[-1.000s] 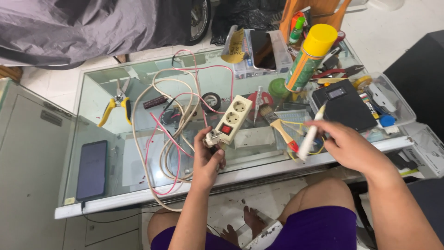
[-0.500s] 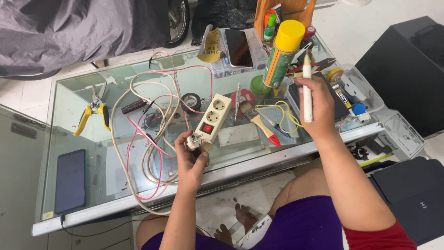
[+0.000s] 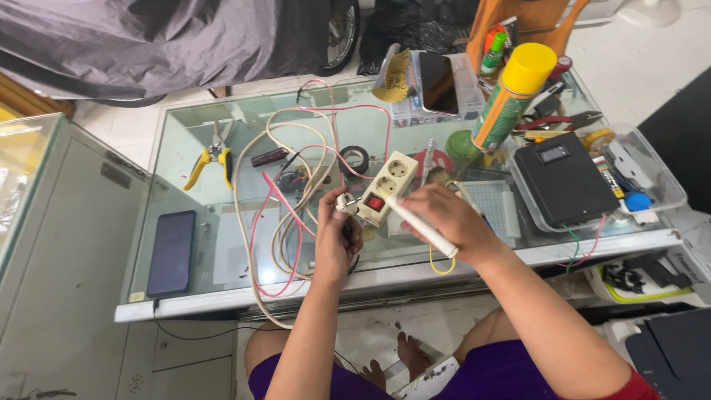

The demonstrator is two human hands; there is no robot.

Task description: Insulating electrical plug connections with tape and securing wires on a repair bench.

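Glass-topped and cluttered, the table (image 3: 185, 311) stands on a pale tiled floor, with a grey cover draped over something behind its far edge. Near the middle of the near edge, the left hand (image 3: 337, 241) has its fingers closed round the cable end of a cream power strip (image 3: 385, 187), lifting that end so the red switch faces up. The right hand (image 3: 444, 221) grips a white pen-shaped tool (image 3: 422, 226) like a pencil, its tip angled toward the strip's held end, apparently for close work there. Loops of cream and pink wire (image 3: 296, 200) trail off to the left. Yellow-handled pliers (image 3: 211, 159) lie toward the far left corner, a dark phone (image 3: 172, 252) by the near left corner, and a yellow-capped spray can (image 3: 511, 96) by the far edge.
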